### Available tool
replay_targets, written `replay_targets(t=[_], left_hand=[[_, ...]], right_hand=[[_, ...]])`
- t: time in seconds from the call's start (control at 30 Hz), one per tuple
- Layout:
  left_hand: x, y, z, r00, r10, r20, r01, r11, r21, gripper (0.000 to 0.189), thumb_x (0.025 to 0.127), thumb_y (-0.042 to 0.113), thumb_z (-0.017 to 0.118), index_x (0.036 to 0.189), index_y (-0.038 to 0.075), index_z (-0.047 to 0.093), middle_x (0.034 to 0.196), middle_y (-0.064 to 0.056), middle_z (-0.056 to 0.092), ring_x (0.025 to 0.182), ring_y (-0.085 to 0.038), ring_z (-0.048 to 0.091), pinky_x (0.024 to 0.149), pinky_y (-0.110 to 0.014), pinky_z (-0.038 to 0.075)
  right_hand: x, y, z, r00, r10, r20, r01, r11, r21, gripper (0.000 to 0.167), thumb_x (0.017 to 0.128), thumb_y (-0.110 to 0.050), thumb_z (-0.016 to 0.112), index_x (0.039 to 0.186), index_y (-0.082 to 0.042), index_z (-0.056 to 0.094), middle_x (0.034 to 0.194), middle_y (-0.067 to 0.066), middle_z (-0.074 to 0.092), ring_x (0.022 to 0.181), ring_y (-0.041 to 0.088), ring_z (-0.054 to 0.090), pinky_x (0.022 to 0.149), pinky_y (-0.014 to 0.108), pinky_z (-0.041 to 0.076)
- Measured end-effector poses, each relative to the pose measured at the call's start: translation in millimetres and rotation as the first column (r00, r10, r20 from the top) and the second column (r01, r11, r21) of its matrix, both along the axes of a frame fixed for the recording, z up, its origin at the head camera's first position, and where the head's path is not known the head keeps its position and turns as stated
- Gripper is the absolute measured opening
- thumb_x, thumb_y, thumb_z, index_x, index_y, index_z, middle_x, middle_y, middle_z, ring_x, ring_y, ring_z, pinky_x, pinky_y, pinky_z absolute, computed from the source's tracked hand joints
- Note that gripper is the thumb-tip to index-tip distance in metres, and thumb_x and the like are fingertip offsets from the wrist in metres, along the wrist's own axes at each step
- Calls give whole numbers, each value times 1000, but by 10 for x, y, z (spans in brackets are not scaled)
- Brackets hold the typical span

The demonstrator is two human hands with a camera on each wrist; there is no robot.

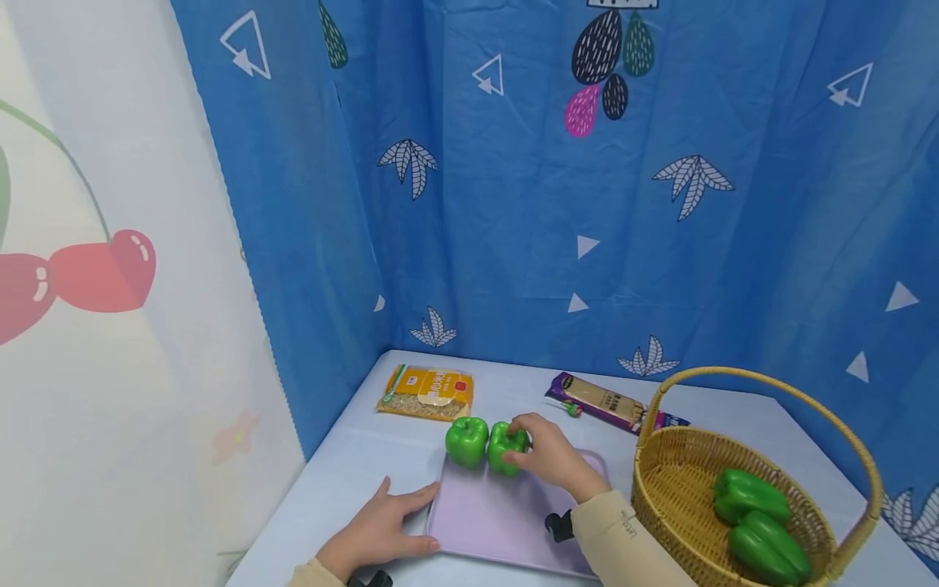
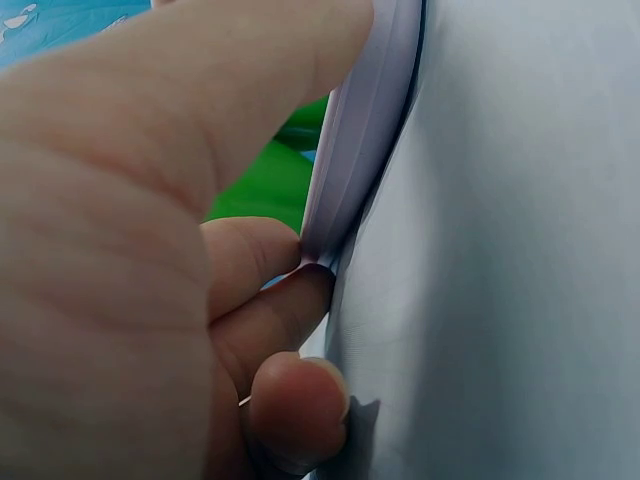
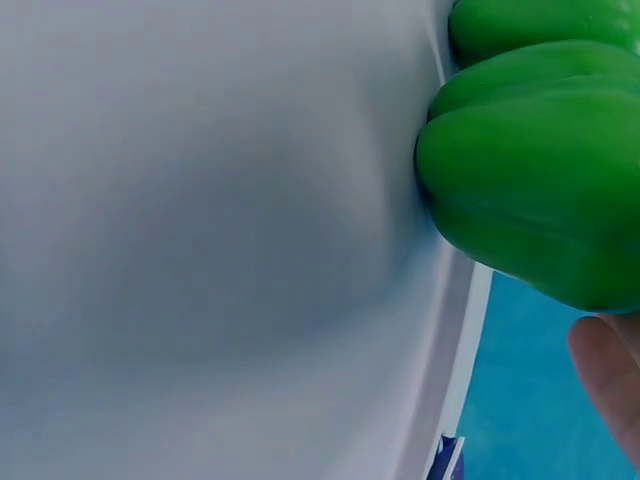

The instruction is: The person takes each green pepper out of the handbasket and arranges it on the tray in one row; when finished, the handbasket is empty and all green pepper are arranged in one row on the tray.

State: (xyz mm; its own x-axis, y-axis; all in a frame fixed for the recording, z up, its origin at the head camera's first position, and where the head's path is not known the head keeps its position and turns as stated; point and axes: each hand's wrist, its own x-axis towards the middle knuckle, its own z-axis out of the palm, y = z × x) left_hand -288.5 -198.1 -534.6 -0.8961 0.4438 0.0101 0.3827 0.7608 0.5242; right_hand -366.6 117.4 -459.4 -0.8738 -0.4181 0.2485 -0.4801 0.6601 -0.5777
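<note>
Two green bell peppers stand side by side at the far left part of a light purple tray point(image 1: 506, 522). My right hand point(image 1: 550, 456) holds the right-hand bell pepper point(image 1: 502, 451) from its right side, fingers and thumb curved about its upper part. In the right wrist view that bell pepper point(image 3: 540, 170) rests on the tray point(image 3: 220, 200), with a fingertip at its edge. Just left of it is the other bell pepper point(image 1: 466, 442). Spread on the table, my left hand point(image 1: 385, 522) has its thumb and index fingertip at the tray's left edge; the left wrist view shows the tray's rim point(image 2: 365, 130) against its fingers.
On the right stands a wicker basket point(image 1: 660, 518) with a tall handle and two more green peppers point(image 1: 766, 550) inside. An orange bag of grain point(image 1: 429, 393) lies behind the tray. A purple noodle packet point(image 1: 609, 401) and a small green-and-red item point(image 1: 572, 409) lie at the back.
</note>
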Motion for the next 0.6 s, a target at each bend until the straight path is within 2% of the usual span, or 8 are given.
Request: replay_targets(t=[0.17, 0.3, 0.47, 0.6], left_hand=[[8, 33, -17, 1000, -5, 6, 5, 1000, 6, 94, 81, 76, 68, 154, 19, 50, 153, 2, 55, 140, -26, 54, 118, -79, 9], [17, 48, -23, 1000, -5, 11, 5, 1000, 0, 94, 81, 77, 68, 154, 19, 50, 153, 2, 55, 140, -27, 55, 118, -79, 9], [27, 41, 3, 1000, -2, 18, 2, 1000, 3, 94, 81, 76, 69, 154, 19, 50, 152, 1, 56, 139, -29, 55, 118, -79, 9], [20, 9, 21, 1000, -3, 14, 2, 1000, 9, 94, 82, 76, 68, 154, 18, 49, 153, 1, 55, 139, -30, 55, 117, -80, 8]], right_hand=[[60, 66, 27, 1000, -5, -7, 5, 1000, -3, 36, 85, -30, 86, 113, -14, 69, 136, 13, 64, 125, 35, 61, 103, 55, 53], [158, 185, 164, 997, -36, -70, 34, 999, -28, 27, 91, -31, 81, 112, -17, 71, 141, 10, 62, 131, 35, 58, 102, 54, 55], [333, 560, 480, 971, -79, -226, 69, 996, -51, 10, 95, -24, 77, 102, -19, 74, 130, 5, 69, 118, 29, 67, 90, 45, 62], [416, 1040, 676, 945, -156, -287, 151, 988, -37, 5, 97, -19, 74, 100, -16, 76, 120, 6, 73, 96, 23, 72, 76, 35, 65]])
